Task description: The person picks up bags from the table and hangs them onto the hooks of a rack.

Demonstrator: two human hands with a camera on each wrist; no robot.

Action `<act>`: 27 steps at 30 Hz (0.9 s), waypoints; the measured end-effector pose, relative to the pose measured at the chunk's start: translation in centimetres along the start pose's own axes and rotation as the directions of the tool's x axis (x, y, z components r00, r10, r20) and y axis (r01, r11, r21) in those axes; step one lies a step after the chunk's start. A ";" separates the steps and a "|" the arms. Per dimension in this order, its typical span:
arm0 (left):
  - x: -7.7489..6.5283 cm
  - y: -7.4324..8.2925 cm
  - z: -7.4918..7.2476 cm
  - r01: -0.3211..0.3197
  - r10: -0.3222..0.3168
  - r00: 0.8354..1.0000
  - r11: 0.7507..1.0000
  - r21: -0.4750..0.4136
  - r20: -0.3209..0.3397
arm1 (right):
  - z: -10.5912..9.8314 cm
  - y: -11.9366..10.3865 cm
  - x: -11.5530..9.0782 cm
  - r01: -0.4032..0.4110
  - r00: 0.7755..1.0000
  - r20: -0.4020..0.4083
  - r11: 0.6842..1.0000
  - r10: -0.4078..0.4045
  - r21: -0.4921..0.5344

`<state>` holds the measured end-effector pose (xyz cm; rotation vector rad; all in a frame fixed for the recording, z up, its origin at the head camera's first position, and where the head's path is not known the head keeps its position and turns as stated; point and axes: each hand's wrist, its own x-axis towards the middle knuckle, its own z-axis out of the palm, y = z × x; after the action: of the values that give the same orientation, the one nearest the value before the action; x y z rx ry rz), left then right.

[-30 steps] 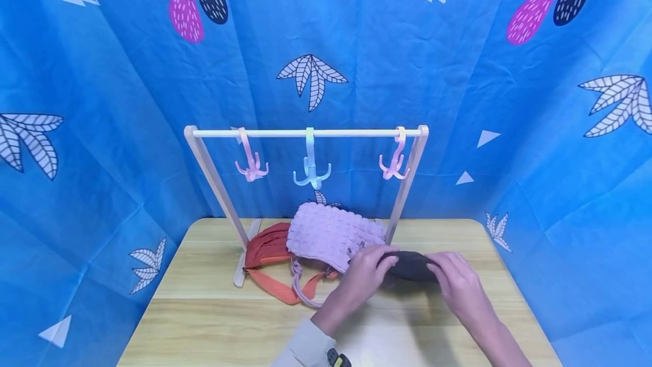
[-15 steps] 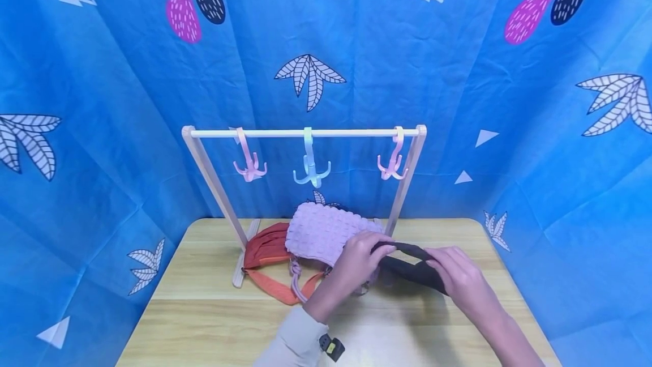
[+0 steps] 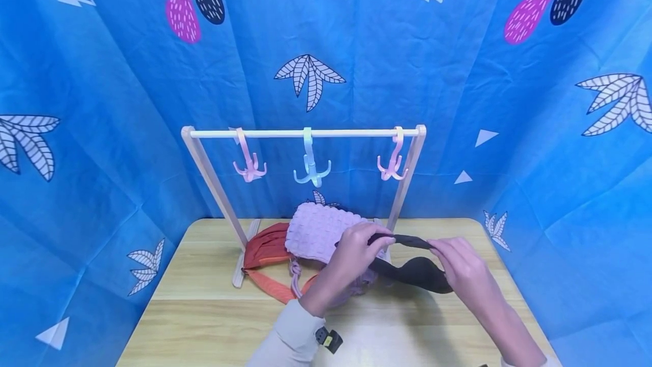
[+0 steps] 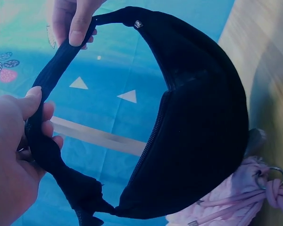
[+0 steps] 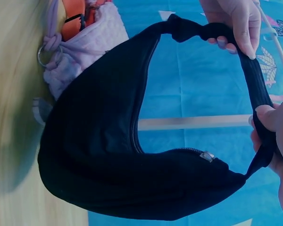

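A black crescent-shaped shoulder bag [image 3: 420, 274] with a zipper hangs by its strap [image 3: 411, 240] between my two hands. My left hand [image 3: 356, 248] pinches the strap on one side, thumb on top. My right hand [image 3: 460, 265] grips it at the other side. In both wrist views the strap stretches between the thumbs and the bag body [image 4: 198, 103] droops below in an open loop. Behind my left hand lies a lilac bubble-textured bag [image 3: 318, 231] with a knotted strap, partly covered by that hand. A red-orange bag [image 3: 267, 246] lies to its left.
A wooden rack with a white bar [image 3: 280, 133] stands at the back of the table [image 3: 204, 321]. From it hang a pink hook [image 3: 250, 169] on the left, a blue hook [image 3: 312, 171] in the middle and another pink hook [image 3: 391, 167] on the right. Blue patterned cloth surrounds the table.
Both hands have risen a little with the black shoulder bag. Its strap has come apart from the body, which now hangs below as a loop.
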<state>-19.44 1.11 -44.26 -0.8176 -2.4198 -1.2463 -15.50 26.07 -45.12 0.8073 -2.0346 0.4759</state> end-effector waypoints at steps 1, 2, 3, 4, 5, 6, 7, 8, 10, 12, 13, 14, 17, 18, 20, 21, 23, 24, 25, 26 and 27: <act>0.1 0.0 -0.1 -0.005 0.005 1.000 1.000 -0.007 -0.001 | 0.1 0.1 0.1 0.000 1.000 -0.008 1.000 0.000 0.001; 0.3 0.0 -0.2 -0.010 0.010 1.000 1.000 -0.012 -0.001 | 0.1 0.1 0.2 -0.001 1.000 -0.015 1.000 0.001 0.003; 0.4 0.0 -0.3 -0.015 0.015 1.000 1.000 -0.013 -0.002 | 0.2 0.2 0.3 -0.001 1.000 -0.024 1.000 0.001 0.004; 0.5 0.0 -0.4 -0.019 0.019 1.000 1.000 -0.016 -0.001 | 0.2 0.2 0.5 0.000 0.999 -0.035 1.000 0.001 0.010; 0.6 0.0 -0.6 -0.023 0.023 1.000 1.000 -0.015 0.001 | 0.3 0.3 0.6 -0.001 0.999 -0.044 1.000 0.002 0.014; 0.7 0.0 -0.7 -0.029 0.029 1.000 1.000 -0.012 0.003 | 0.3 0.3 0.8 -0.003 0.999 -0.053 1.000 0.004 0.017; 0.8 0.0 -0.8 -0.032 0.032 0.999 0.999 -0.008 0.006 | 0.4 0.4 0.9 -0.007 0.998 -0.058 1.000 0.008 0.019; 0.9 0.0 -0.9 -0.033 0.033 0.999 0.999 -0.001 0.011 | 0.4 0.4 1.1 -0.011 0.998 -0.068 1.000 0.012 0.024; 1.2 0.0 -1.2 -0.040 0.040 0.999 0.999 0.011 0.018 | 0.5 0.5 1.5 -0.018 0.996 -0.085 0.999 0.021 0.033; 1.5 0.1 -1.5 -0.051 0.050 0.999 0.998 0.022 0.017 | 0.5 0.6 1.9 -0.024 0.994 -0.102 0.999 0.028 0.039; 1.7 0.1 -1.7 -0.057 0.056 0.998 0.998 0.026 0.017 | 0.6 0.7 2.1 -0.026 0.994 -0.109 0.999 0.031 0.042; 1.8 0.1 -1.8 -0.066 0.066 0.998 0.997 0.027 0.015 | 0.6 0.7 2.2 -0.029 0.993 -0.117 0.999 0.034 0.045; 2.2 0.1 -2.1 -0.092 0.092 0.996 0.995 0.035 0.005 | 0.6 0.7 2.7 -0.041 0.991 -0.124 0.998 0.047 0.043; 2.3 0.0 -2.2 -0.095 0.095 0.995 0.995 0.035 0.002 | 0.6 0.7 2.8 -0.050 0.991 -0.123 0.998 0.055 0.042; 2.5 -0.1 -2.3 -0.108 0.108 0.994 0.993 0.044 -0.007 | 0.7 0.6 3.1 -0.069 0.991 -0.114 0.997 0.072 0.035; 2.5 -0.1 -2.4 -0.110 0.111 0.994 0.993 0.048 -0.012 | 0.7 0.6 3.2 -0.076 0.991 -0.111 0.996 0.080 0.035; 2.7 -0.1 -2.6 -0.113 0.114 0.993 0.992 0.050 -0.022 | 0.8 0.6 3.5 -0.088 0.990 -0.104 0.995 0.092 0.037; 2.8 -0.1 -2.7 -0.114 0.115 0.993 0.992 0.050 -0.026 | 0.8 0.7 3.7 -0.093 0.990 -0.102 0.995 0.096 0.037; 2.9 0.0 -2.8 -0.113 0.115 0.993 0.992 0.048 -0.029 | 0.8 0.7 3.9 -0.096 0.990 -0.102 0.995 0.099 0.037; 3.0 0.0 -3.0 -0.111 0.112 0.993 0.993 0.046 -0.030 | 0.8 0.8 4.1 -0.097 0.989 -0.105 0.995 0.101 0.038; 3.2 0.1 -3.1 -0.108 0.110 0.993 0.993 0.043 -0.032 | 0.8 0.9 4.3 -0.099 0.989 -0.108 0.994 0.103 0.039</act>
<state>-21.86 -0.24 -40.81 -0.8966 -2.3327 -1.1560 -18.41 24.65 -41.98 0.6850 -1.9760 0.6005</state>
